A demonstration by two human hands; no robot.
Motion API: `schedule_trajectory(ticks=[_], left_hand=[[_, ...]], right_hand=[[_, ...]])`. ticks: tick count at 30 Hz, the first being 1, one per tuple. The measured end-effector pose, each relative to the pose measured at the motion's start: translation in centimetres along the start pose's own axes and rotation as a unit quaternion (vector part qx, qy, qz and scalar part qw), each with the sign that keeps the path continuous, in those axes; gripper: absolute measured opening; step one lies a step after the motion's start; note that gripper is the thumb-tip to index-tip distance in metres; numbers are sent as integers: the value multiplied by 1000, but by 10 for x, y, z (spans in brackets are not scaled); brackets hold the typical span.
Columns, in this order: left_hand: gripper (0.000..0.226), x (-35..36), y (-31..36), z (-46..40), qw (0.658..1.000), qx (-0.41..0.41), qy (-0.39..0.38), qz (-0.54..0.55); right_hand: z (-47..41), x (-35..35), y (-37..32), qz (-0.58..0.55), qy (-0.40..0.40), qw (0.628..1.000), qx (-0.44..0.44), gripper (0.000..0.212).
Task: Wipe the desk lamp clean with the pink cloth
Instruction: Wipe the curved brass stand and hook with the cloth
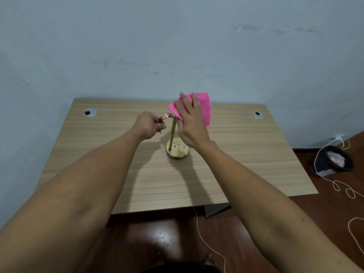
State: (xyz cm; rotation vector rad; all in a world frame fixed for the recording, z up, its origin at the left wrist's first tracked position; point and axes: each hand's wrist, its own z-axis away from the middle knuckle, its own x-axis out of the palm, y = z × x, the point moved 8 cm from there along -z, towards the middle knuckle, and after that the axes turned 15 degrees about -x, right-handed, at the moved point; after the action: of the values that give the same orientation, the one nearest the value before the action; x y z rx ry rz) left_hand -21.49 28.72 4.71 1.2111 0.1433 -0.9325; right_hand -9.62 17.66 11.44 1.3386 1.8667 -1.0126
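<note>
A small gold desk lamp (pixel 173 133) stands upright at the middle of the wooden desk (pixel 102 174). Its round base (pixel 177 149) carries pink marks, and its thin stem curves over to the left at the top. My left hand (pixel 150 125) grips the curved end of the lamp's arm. My right hand (pixel 190 123) holds the pink cloth (pixel 203 108) spread flat against the upper stem, just right of the curve. The lamp's head is hidden by my left hand.
Two round cable holes (pixel 90 112) (pixel 257 115) sit near the desk's back corners. A pale wall (pixel 177 46) rises right behind the desk. A dark basket (pixel 332 161) and a white cord (pixel 340 186) lie on the brown floor at the right.
</note>
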Motion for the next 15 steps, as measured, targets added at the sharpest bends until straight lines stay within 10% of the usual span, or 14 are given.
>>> schedule_trajectory(ticks=[6, 12, 15], left_hand=[[13, -1, 4, 3, 1000, 7, 7, -12], [12, -1, 3, 3, 1000, 15, 6, -13], [12, -1, 3, 3, 1000, 17, 11, -16]], right_hand=[[4, -11, 24, -146, 128, 960, 200, 45], [7, -3, -2, -61, 50, 996, 36, 48], [9, -19, 14, -101, 133, 979, 117, 40]])
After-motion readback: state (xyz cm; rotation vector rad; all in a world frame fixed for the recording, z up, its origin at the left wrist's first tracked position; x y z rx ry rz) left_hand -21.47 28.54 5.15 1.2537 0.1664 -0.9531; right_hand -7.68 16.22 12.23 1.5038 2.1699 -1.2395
